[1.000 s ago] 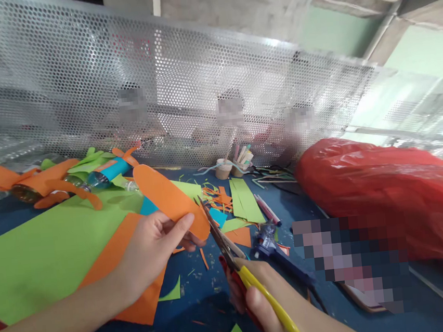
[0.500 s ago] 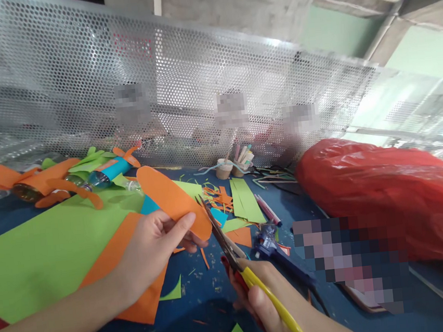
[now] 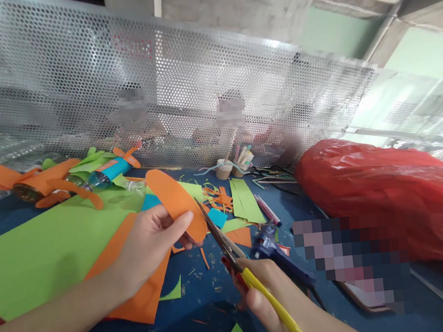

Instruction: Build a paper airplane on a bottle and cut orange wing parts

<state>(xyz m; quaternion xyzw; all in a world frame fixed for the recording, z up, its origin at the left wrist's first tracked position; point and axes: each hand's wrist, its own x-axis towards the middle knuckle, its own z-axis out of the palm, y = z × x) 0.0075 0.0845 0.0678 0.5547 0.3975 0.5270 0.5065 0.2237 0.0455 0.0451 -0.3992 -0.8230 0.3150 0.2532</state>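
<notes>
My left hand [image 3: 163, 231] pinches a rounded, elongated orange paper piece [image 3: 178, 199] between thumb and fingers, above the table. In my right hand [image 3: 271, 297] is a pair of scissors [image 3: 271, 302] with yellow and red handles. The blades are slightly apart and point up and left, close beside the paper's right edge; whether they touch it I cannot tell. Under my left forearm lie a large green paper sheet [image 3: 56, 244] and an orange sheet [image 3: 140, 294]. Orange paper scraps [image 3: 220, 197] and a small blue paper piece [image 3: 217, 217] lie beyond the blades.
A blue glue gun [image 3: 279, 254] rests right of the scissors. Bottles wrapped in orange [image 3: 48, 177] and blue paper [image 3: 115, 168] lie at the back left. Small cups [image 3: 224, 170] stand before a perforated metal screen [image 3: 197, 74], people behind it. A red plastic bag [image 3: 389, 197] fills the right.
The orange paper piece has turned in my left hand and now shows narrower and steeper. The scissors' tips have shifted slightly left and the blades have closed somewhat.
</notes>
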